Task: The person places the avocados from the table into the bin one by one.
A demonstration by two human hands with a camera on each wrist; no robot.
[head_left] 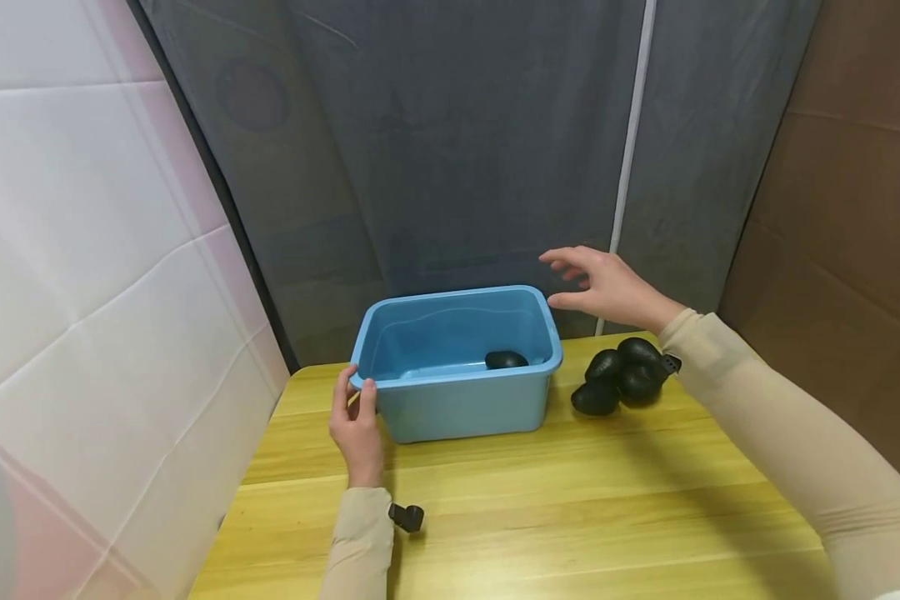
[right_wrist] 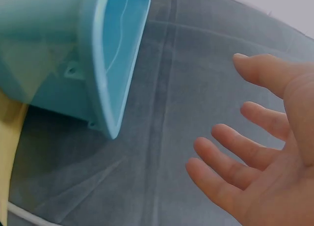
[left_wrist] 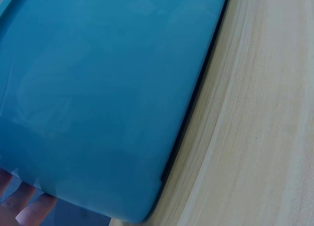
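The left hand (head_left: 357, 423) gripped the blue tub's (head_left: 465, 407) rim at nine o'clock on the worktop (head_left: 570, 517). Only the right wrist view showed the right hand's (head_left: 607, 287) grip spread apart, empty, at the tub's two o'clock.

The head view looks down from above; both wrist views sit close against the shared blue tub (head_left: 457, 367).
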